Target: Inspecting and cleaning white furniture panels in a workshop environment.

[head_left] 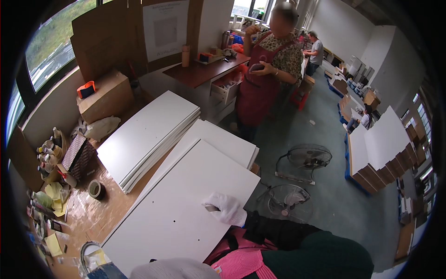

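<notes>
My right hand (228, 210), in a white glove, rests on the upper right part of a large white panel (186, 186). Its fingers are curled round a small greyish piece (212, 208) whose kind I cannot make out. The panel has a few small dark holes and lies over other white panels (227, 142) on the workbench. At the lower edge, a pale grey-white shape (174, 269) looks like my gloved left hand, close to the panel's near end. Its fingers are hidden.
A stack of white panels (148, 135) lies behind on the bench. Left are a brown tape roll (96, 190), bottles (49, 158) and an open can (90, 255). Two floor fans (309, 157) stand right. A person in a red apron (258, 88) stands beyond, near a red-brown desk (204, 72).
</notes>
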Motion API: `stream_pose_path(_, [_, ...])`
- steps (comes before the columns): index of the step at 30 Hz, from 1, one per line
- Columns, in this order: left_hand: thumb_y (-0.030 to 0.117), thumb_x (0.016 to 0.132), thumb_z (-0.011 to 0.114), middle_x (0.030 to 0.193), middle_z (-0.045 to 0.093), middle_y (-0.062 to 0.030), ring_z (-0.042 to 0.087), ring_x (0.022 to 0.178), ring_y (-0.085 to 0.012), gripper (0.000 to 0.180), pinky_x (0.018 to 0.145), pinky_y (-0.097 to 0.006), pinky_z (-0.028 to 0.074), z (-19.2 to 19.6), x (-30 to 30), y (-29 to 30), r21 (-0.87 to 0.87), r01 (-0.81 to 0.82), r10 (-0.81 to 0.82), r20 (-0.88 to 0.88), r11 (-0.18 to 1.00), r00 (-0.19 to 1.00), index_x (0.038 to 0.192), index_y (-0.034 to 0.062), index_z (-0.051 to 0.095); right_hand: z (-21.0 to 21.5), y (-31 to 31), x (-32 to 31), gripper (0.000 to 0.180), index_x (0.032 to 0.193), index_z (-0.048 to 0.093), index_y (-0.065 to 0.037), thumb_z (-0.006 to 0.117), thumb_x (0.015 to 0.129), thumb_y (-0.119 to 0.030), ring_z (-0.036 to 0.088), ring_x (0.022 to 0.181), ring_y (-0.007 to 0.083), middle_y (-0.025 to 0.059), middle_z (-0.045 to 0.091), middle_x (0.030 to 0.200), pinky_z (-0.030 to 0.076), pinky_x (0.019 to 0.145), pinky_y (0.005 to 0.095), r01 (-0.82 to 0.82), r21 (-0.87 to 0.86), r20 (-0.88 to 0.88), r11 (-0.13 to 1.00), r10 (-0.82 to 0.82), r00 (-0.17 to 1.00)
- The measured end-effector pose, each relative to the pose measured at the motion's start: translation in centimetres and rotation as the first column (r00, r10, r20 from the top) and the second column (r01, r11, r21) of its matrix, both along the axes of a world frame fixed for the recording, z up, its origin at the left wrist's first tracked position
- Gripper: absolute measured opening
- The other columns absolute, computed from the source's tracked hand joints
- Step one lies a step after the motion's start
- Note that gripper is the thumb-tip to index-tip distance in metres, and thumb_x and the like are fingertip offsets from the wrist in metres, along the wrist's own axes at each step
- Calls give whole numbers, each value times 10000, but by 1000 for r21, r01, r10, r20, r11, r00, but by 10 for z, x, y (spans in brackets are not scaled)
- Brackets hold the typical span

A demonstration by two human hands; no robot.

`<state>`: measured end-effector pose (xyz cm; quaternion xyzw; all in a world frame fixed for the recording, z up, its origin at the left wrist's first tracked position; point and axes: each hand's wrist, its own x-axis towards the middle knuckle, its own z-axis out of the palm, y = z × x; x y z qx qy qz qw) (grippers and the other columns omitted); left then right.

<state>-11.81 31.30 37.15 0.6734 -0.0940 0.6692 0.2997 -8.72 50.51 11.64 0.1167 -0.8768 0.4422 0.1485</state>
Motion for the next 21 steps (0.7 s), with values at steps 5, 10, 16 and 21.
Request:
stream_pose_path(5, [321, 1009, 551, 949, 719, -227, 700, 690, -292, 408, 613, -343, 581, -4, 12, -12, -17, -204, 203, 218, 979, 955, 883, -12, 750, 9, 0, 0, 232, 1039, 666, -89, 682, 814, -34, 660, 847, 292, 117, 648, 942, 538, 742, 360, 25, -37, 81, 999, -22, 996])
stream_pose_path(10, [227, 988, 591, 990, 697, -308, 722, 731, -311, 324, 604, -320, 588, 3, -8, -9, -26, -49, 50, 39, 998, 998, 936, -57, 736, 8, -2, -2, 265, 1052, 672, -59, 651, 808, 41, 647, 793, 266, 111, 638, 879, 514, 707, 336, 15, -1, -1, 1000, -15, 1000])
stream_pose_path(16, [222, 983, 599, 985, 682, -337, 720, 714, -320, 324, 579, -315, 585, -9, 16, -8, 101, -47, 18, 271, 994, 962, 957, -73, 728, 4, -2, 1, 271, 1058, 671, -64, 650, 808, 40, 656, 822, 275, 120, 641, 901, 521, 716, 342, 18, -19, 20, 1000, -18, 1000])
stream_pose_path(21, [259, 995, 575, 1006, 713, -258, 703, 696, -275, 322, 574, -290, 549, -9, 9, -6, 64, -116, 104, 169, 991, 980, 954, -6, 752, 3, -2, 1, 272, 1055, 673, -73, 642, 811, 42, 665, 823, 285, 121, 646, 909, 527, 711, 345, 26, 1, 13, 1000, -26, 1000])
